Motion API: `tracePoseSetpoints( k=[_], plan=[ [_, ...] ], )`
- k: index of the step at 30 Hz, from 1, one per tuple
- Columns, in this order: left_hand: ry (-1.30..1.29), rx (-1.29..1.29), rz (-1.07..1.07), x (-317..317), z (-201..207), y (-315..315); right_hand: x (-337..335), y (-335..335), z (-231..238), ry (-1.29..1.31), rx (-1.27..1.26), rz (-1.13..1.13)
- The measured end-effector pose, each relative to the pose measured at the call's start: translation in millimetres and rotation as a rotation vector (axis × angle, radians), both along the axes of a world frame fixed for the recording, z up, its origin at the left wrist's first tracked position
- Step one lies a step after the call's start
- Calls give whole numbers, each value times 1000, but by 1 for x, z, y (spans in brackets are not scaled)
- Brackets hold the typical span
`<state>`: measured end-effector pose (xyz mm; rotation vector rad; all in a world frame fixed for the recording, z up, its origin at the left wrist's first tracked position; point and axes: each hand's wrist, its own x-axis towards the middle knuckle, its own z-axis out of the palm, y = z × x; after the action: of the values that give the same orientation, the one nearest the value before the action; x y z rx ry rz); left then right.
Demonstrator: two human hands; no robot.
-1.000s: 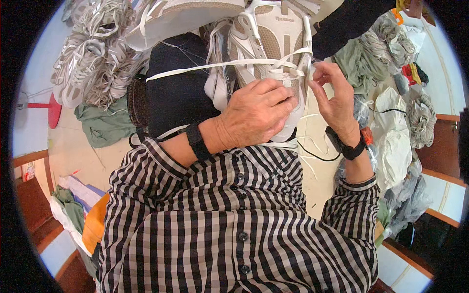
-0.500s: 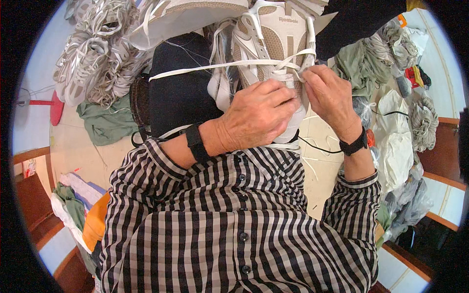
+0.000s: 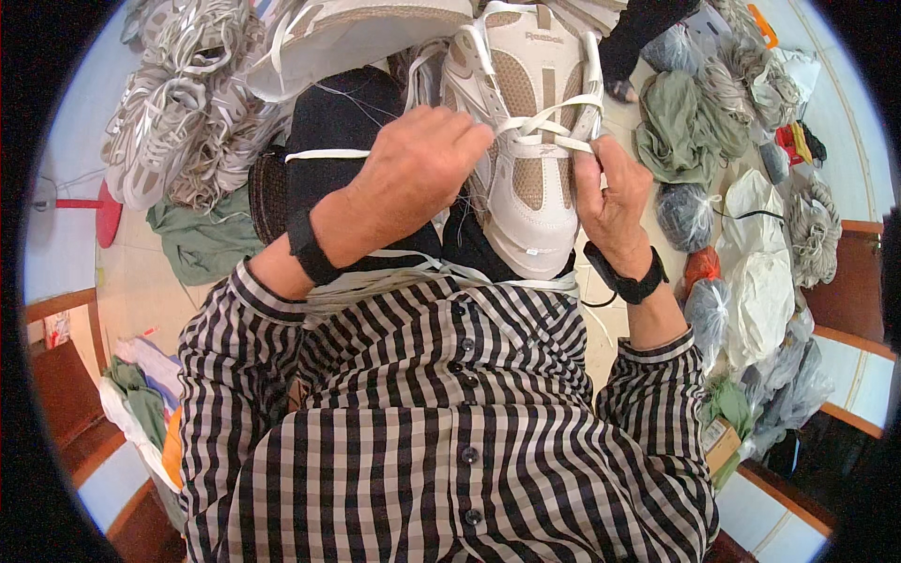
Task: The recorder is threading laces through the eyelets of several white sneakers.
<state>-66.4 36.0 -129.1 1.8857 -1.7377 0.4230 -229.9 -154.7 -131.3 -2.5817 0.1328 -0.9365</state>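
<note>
- Right now the left hand [image 3: 413, 178] lies knuckles-up over the near side of a beige and white sneaker [image 3: 530, 150], its fingers curled together against the shoe's upper; whether they pinch anything underneath cannot be told
- Just to the right of that hand, the right hand [image 3: 615, 202] grips the other flank of the sneaker, thumb and fingers closed on a flat white lace [image 3: 549, 127] that crosses the mesh front
- Between the two hands the shoe sits toe toward the person, resting on a dark lap, with its tongue pointing away
- A second strip of white lace [image 3: 324, 155] runs out to the left of the left hand across the dark fabric
- Each wrist carries a black band [image 3: 310, 246], and the sleeves are a black and white checked shirt [image 3: 441, 422]
- Beyond the left hand, up and to the left, lies a heap of grey-white sneakers [image 3: 178, 122], with a green cloth [image 3: 202, 239] below it
- To the right of the right hand stand tied plastic bags [image 3: 765, 263] and bundles of laces [image 3: 812, 230] on the floor
</note>
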Motion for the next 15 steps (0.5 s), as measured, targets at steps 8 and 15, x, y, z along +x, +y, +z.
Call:
tracePoseSetpoints(
  k=[8,15],
  plan=[
    [1775,614,-491,8,49,24,7,-3,-17,-98,54,165],
    [2038,244,-837,-7,70,25,7,-6,-19,-30,39,201]
  ],
)
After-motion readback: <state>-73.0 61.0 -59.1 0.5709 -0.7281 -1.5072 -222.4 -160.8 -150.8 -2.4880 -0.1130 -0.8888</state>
